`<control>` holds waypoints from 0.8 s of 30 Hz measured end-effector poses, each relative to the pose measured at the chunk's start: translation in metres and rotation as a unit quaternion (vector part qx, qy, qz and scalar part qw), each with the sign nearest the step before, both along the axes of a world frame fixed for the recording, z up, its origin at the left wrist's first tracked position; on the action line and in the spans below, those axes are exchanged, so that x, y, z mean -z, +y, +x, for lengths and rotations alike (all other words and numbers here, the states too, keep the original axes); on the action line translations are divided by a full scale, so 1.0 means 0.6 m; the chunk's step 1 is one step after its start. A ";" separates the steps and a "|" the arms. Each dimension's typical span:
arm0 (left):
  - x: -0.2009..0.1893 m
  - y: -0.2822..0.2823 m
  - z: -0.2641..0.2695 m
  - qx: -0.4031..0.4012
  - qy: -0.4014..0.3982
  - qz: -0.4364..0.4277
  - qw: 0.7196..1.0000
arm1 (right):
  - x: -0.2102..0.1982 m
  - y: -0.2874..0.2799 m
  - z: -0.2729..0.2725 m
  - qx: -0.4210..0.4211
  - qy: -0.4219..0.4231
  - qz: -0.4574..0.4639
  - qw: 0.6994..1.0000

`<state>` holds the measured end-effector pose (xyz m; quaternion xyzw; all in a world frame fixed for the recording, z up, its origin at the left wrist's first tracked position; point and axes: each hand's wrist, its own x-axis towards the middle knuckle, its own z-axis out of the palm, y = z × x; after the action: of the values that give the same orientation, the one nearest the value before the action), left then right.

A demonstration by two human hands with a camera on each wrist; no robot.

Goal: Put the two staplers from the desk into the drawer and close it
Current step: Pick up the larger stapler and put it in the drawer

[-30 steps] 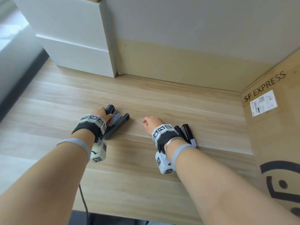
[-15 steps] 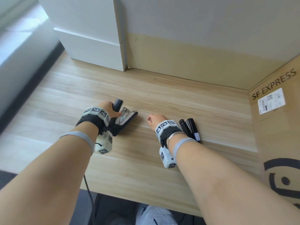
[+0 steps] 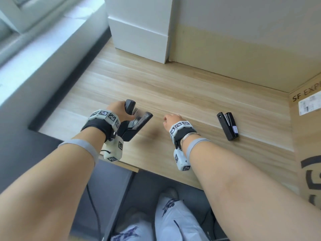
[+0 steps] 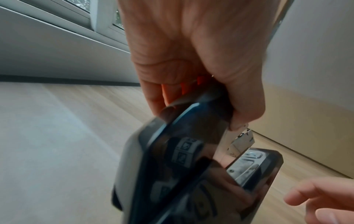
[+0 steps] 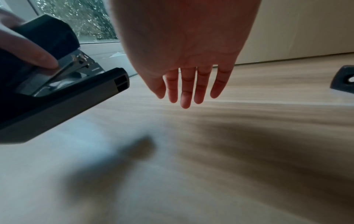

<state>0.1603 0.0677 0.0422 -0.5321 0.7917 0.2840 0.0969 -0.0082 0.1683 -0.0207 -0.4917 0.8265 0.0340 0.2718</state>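
Left hand (image 4: 193, 57) around black stapler (image 4: 184, 171)

daylight comes in from the window (image 3: 20, 16) at the left, washing the sill pale. the head view is bright, with bent lines at its edges and smeared corners. both wrist views are dimmer and streaked with motion blur; the desk (image 5: 249, 121) carries a soft dark shadow, and the right hand (image 5: 182, 45) is backlit, glowing reddish at its fingers (image 5: 185, 94).
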 end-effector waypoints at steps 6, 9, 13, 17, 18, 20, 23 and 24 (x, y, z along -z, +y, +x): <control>0.001 0.020 0.170 -0.048 0.018 -0.012 0.999 | 0.001 -0.011 0.100 -0.011 0.019 0.005 1.000; 0.010 0.035 0.257 -0.073 0.015 -0.011 0.997 | 0.008 -0.014 0.147 -0.023 0.037 -0.004 0.999; 0.032 0.056 0.363 -0.123 0.004 0.004 0.992 | 0.021 -0.023 0.211 -0.037 0.060 -0.023 0.997; 0.079 0.082 0.442 -0.167 0.007 0.023 0.986 | 0.043 -0.037 0.261 -0.029 0.070 -0.057 0.995; 0.094 0.089 0.455 -0.177 0.007 0.031 0.984 | 0.051 -0.039 0.269 -0.024 0.070 -0.070 0.995; 0.128 0.103 0.476 -0.199 -0.004 0.045 0.979 | 0.070 -0.039 0.281 -0.013 0.068 -0.100 0.993; 0.184 0.117 0.492 -0.226 -0.025 0.057 0.972 | 0.095 -0.031 0.292 0.007 0.076 -0.127 0.989; 0.202 0.120 0.494 -0.234 -0.030 0.058 0.970 | 0.102 -0.028 0.295 0.013 0.078 -0.126 0.989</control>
<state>0.4565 0.1399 -0.0792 -0.7046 0.6240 0.3277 0.0824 0.1685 0.1513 -0.0822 -0.5074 0.8490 -0.0354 0.1431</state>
